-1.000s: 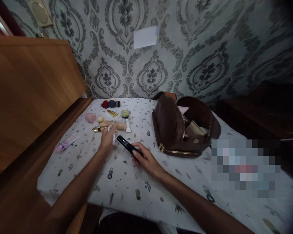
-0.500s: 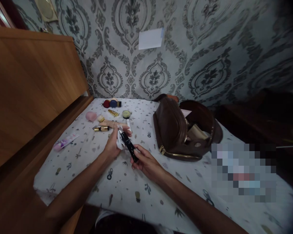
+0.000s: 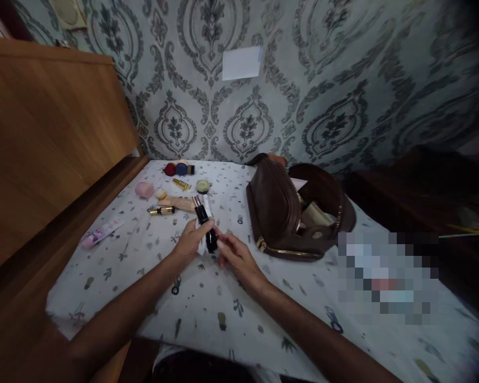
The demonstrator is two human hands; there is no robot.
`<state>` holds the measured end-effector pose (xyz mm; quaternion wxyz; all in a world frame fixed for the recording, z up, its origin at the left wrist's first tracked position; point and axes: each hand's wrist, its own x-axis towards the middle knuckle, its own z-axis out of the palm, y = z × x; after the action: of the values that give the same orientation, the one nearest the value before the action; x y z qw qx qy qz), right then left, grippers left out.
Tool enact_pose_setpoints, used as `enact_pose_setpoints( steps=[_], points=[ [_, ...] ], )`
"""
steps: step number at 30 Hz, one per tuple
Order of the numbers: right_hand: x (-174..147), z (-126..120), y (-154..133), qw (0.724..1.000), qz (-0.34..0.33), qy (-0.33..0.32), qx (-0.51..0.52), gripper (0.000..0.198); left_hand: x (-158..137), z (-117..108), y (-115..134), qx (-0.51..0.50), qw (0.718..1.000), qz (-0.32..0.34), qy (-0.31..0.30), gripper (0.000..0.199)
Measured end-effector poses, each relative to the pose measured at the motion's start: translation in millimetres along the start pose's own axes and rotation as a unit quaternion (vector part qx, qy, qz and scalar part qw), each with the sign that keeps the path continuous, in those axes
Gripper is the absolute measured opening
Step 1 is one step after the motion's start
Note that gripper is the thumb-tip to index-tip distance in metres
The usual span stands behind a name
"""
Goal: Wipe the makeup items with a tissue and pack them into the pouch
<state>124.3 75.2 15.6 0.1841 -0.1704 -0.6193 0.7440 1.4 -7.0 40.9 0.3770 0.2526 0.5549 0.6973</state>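
Note:
My left hand is closed around a slim black cosmetic tube, its thumb lying across the front. Two silver tips stand at the tube's upper end. A crumpled white tissue is held under the tube in the same hand. My right hand has bent fingers, with thumb and fingertips against the tube's lower end. Just beyond the hands lie a beige flat piece, a gold-and-black tube and a white stick, partly hidden.
On the patterned white cloth are a round green-lidded pot, a gold tube, a pink sponge and a purple-and-white tube. An unzipped brown bag stands right. Wooden furniture borders the left.
My left hand has shifted its hold lower on the black tube, its thumb now over the front. The tube stands more upright, and my right fingers cover less of its lower end.

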Motion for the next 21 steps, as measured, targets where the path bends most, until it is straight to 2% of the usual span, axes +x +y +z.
enact_pose_setpoints(
  steps=[2,4,6,8,10,12,13,17,19,21],
  points=[
    [0.0,-4.3,-5.1,0.997,-0.038,0.041,-0.055,0.044,0.5,-3.3,2.7,0.053,0.998,0.021,0.009,0.042],
    [-0.8,-7.5,-11.9,0.993,-0.069,0.065,-0.063,0.042,-1.7,-5.5,7.8,0.152,0.987,0.051,0.001,0.038],
    [-2.5,-9.1,-18.7,0.992,-0.099,0.07,-0.044,0.041,-5.8,-6.2,14.8,0.29,0.953,0.086,-0.003,0.029],
    [-4.1,-9.4,-24.0,0.988,-0.133,0.075,-0.02,0.041,-10.3,-6.3,21.8,0.449,0.884,0.132,0.01,0.02],
    [-4.8,-9.1,-26.7,0.984,-0.155,0.086,-0.009,0.04,-13.3,-7.1,26.2,0.587,0.787,0.187,0.025,0.014],
    [-3.7,-8.7,-26.9,0.983,-0.156,0.098,0.003,0.039,-13.8,-9.2,26.9,0.671,0.702,0.238,0.032,0.012],
    [-2.6,-8.6,-26.4,0.983,-0.149,0.103,0.012,0.039,-13.3,-10.8,26.0,0.696,0.67,0.254,0.034,0.012],
    [2.4,-9.1,-23.8,0.984,-0.118,0.125,0.05,0.033,-10.5,-16.1,18.8,0.751,0.588,0.3,0.027,0.009],
    [3.2,-9.4,-23.5,0.984,-0.109,0.132,0.052,0.032,-10.8,-16.7,15.4,0.758,0.562,0.332,0.018,0.008],
    [2.3,-8.6,-23.1,0.985,-0.106,0.13,0.041,0.033,-12.5,-15.4,13.0,0.755,0.548,0.359,0.015,0.009]
  ],
)
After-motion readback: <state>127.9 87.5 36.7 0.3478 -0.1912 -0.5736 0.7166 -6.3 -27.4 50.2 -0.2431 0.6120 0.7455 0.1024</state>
